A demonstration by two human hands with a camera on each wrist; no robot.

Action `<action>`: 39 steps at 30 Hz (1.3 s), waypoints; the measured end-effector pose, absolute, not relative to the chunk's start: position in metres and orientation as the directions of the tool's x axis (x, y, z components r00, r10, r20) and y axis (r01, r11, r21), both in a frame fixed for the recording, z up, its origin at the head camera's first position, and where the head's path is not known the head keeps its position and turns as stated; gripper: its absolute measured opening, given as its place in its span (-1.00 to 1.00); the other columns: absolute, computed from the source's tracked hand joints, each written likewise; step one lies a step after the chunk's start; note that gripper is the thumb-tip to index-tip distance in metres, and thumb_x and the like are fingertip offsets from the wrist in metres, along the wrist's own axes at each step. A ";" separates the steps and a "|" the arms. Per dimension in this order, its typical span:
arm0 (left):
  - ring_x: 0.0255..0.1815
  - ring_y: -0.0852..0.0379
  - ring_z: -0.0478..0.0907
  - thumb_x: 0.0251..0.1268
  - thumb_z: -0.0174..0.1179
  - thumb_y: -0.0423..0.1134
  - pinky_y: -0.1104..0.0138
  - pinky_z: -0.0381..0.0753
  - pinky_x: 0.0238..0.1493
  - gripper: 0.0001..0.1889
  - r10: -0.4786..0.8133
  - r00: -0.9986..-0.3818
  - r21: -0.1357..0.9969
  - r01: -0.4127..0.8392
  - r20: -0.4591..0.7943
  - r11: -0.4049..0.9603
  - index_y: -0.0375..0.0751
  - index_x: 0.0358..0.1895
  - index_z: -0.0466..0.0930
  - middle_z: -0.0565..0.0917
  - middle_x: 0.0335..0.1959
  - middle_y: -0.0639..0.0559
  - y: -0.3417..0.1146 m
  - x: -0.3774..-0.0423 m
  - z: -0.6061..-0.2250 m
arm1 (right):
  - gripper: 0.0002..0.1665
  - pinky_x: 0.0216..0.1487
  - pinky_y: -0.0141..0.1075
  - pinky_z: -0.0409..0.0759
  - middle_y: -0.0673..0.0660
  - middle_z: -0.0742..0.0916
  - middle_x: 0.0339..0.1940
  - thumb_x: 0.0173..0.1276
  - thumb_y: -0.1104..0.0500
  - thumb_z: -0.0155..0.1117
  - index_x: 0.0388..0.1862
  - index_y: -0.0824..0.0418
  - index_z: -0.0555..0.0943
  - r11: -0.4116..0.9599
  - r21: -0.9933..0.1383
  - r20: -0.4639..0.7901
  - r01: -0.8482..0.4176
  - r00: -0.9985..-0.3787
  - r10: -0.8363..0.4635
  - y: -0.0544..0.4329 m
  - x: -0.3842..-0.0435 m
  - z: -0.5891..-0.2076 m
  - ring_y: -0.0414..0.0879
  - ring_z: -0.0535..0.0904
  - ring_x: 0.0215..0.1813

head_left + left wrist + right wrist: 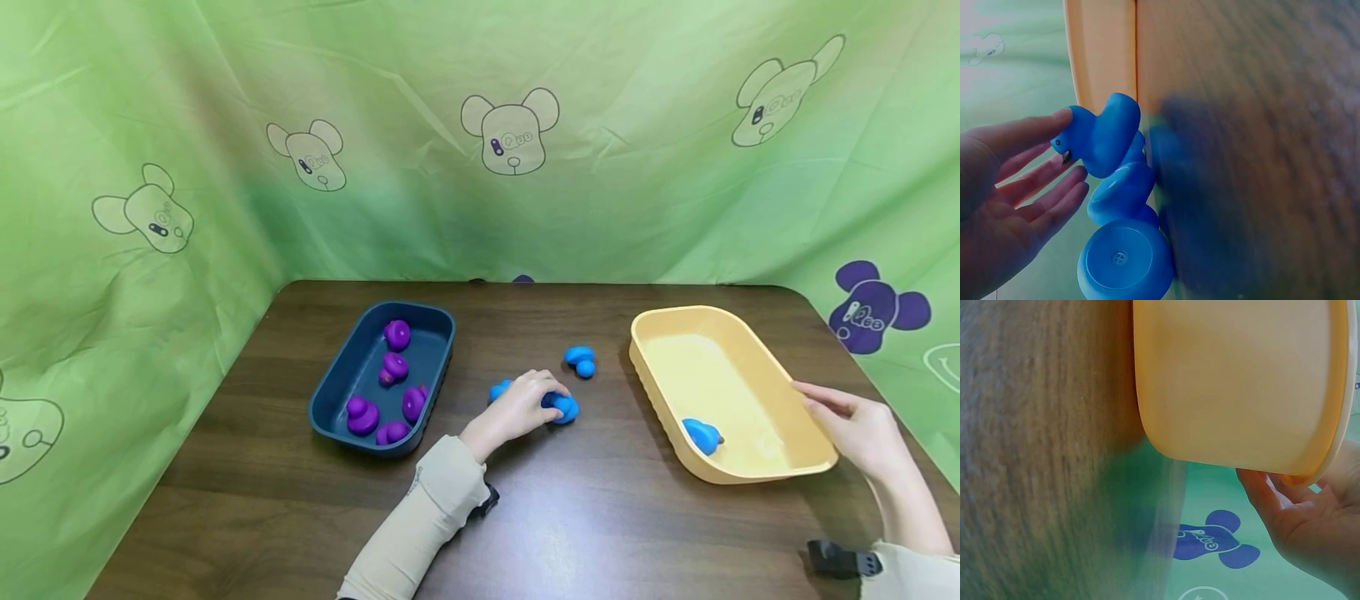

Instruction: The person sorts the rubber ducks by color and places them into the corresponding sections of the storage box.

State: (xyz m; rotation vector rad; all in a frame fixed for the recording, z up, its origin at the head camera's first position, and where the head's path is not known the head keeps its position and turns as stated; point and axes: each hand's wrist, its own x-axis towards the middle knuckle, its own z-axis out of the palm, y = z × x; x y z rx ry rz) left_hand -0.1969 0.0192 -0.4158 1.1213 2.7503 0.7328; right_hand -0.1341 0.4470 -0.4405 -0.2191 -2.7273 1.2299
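Note:
My left hand (519, 408) pinches a blue rubber duck (1100, 134) between thumb and fingers, low over the table. Other blue ducks lie close by: one on its side (1121, 192), one showing its round base (1125, 257), and in the head view one partly behind the hand (498, 389). Another blue duck (580, 361) lies farther back. At the right, my right hand (862, 429) holds the rim of a yellow tray (720, 375), which has one blue duck (702, 436) in its near left corner. Some fingers of the right hand are hidden.
A dark blue tray (442, 358) at the left holds several purple ducks (363, 415). Everything stands on a dark wooden table (540, 517). Green cloth (405, 225) with mouse-like heads hangs behind and along both sides.

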 end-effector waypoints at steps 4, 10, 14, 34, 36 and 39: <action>-0.09 0.20 0.41 0.13 0.17 -0.23 0.47 0.34 -0.04 -0.75 0.682 -0.718 0.465 0.655 0.138 0.595 -0.12 -0.09 0.59 0.54 -0.17 0.09 0.019 -0.197 -0.416 | -0.71 -0.55 -0.47 0.45 -0.57 0.48 -0.44 0.29 0.04 0.07 -0.02 -0.19 0.55 0.645 -0.761 0.066 0.075 -0.979 0.193 0.443 -0.133 -0.436 -0.55 0.46 -0.44; -0.14 0.22 0.42 0.09 0.19 -0.23 0.52 0.34 -0.09 -0.74 0.675 -0.713 0.494 0.664 0.191 0.562 -0.11 -0.10 0.60 0.54 -0.20 0.10 0.021 -0.197 -0.414 | -0.67 -0.57 -0.40 0.48 -0.58 0.49 -0.45 0.27 -0.05 0.07 0.01 -0.14 0.54 0.638 -0.765 0.058 0.083 -0.978 0.198 0.451 -0.136 -0.444 -0.54 0.47 -0.43; -0.15 0.22 0.43 0.07 0.20 -0.23 0.53 0.35 -0.11 -0.74 0.659 -0.719 0.534 0.654 0.220 0.536 -0.11 -0.12 0.59 0.54 -0.19 0.08 0.024 -0.196 -0.412 | -0.68 -0.56 -0.42 0.48 -0.56 0.50 -0.45 0.28 -0.03 0.08 0.01 -0.16 0.54 0.631 -0.772 0.055 0.081 -0.980 0.193 0.451 -0.136 -0.444 -0.51 0.49 -0.44; -0.23 0.31 0.39 0.12 0.19 -0.18 0.65 0.32 -0.20 -0.72 0.639 -0.730 0.607 0.628 0.242 0.487 -0.11 -0.07 0.56 0.51 -0.15 0.10 0.051 -0.191 -0.402 | -0.61 -0.53 -0.48 0.46 -0.57 0.49 -0.43 0.29 0.00 0.07 0.09 -0.03 0.51 0.643 -0.762 0.067 0.076 -0.978 0.195 0.463 -0.141 -0.458 -0.51 0.48 -0.43; -0.26 0.32 0.38 0.12 0.19 -0.18 0.67 0.30 -0.23 -0.71 0.637 -0.730 0.610 0.629 0.249 0.483 -0.11 -0.07 0.56 0.50 -0.17 0.12 0.055 -0.191 -0.401 | -0.59 -0.53 -0.48 0.47 -0.58 0.50 -0.42 0.28 -0.01 0.08 0.11 0.01 0.50 0.638 -0.767 0.068 0.076 -0.978 0.199 0.470 -0.144 -0.465 -0.52 0.49 -0.43; -0.27 0.34 0.37 0.13 0.18 -0.17 0.68 0.29 -0.23 -0.71 0.637 -0.727 0.618 0.630 0.256 0.470 -0.12 -0.06 0.55 0.49 -0.18 0.13 0.060 -0.190 -0.400 | -0.61 -0.52 -0.50 0.47 -0.57 0.50 -0.40 0.28 -0.02 0.08 0.09 -0.05 0.51 0.636 -0.769 0.076 0.066 -0.978 0.194 0.474 -0.145 -0.468 -0.52 0.49 -0.42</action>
